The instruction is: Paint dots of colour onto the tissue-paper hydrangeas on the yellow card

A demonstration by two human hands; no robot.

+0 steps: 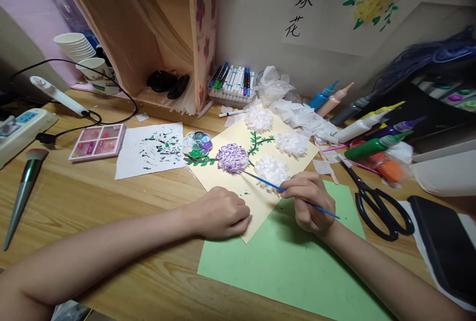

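Observation:
My right hand (310, 202) holds a thin blue paintbrush (266, 181). Its tip touches a tissue-paper flower painted purple (232, 157) on a pale yellow sheet (256, 202). Three white tissue flowers sit on the same sheet, one at the top (258, 119), one at the right (292, 143) and one just above my right hand (271, 170), joined by painted green stems. My left hand (221, 213) lies fisted on the sheet's near corner, pressing it down, with nothing in it. A small flower-shaped paint palette (197, 144) sits just left of the sheet.
A green sheet (282, 261) lies under the yellow one. Black scissors (379, 204) and several paint bottles (372, 135) lie to the right. At the left are a paint-smeared white paper (150, 150), a pink palette box (97, 141), a power strip (22, 130) and paper cups (76, 46); a marker tray (232, 85) stands behind.

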